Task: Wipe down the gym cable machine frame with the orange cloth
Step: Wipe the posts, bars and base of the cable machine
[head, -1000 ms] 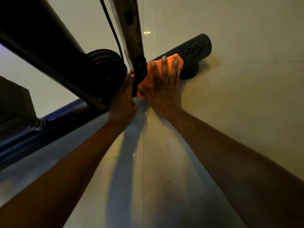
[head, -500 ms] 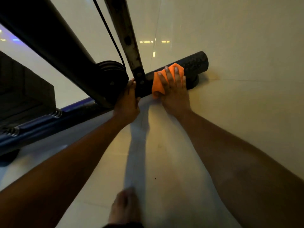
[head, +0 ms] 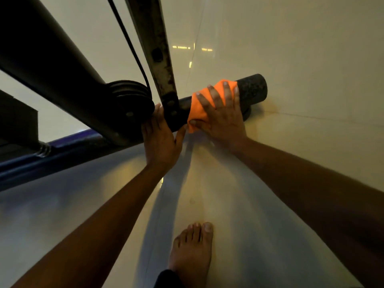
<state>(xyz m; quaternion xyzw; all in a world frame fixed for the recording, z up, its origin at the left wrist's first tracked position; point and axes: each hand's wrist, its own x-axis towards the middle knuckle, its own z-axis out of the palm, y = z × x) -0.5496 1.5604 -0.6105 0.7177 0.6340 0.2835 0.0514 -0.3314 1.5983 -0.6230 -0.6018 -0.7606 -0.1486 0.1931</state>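
Note:
The orange cloth is wrapped over the black base tube of the cable machine, low on the floor. My right hand grips the cloth around the tube, fingers spread over the top and thumb underneath. My left hand holds the same tube just left of the worn upright bar, beside its bolted bracket. The tube's rough open end pokes out to the right of the cloth.
A thick black diagonal strut and a pulley with a black cable stand at left. A dark blue rail runs left along the glossy tiled floor. My bare foot stands at the bottom.
My right hand and the cloth slid rightward along the tube towards its end. The view tipped down, bringing my foot into sight. My left hand stayed by the bracket.

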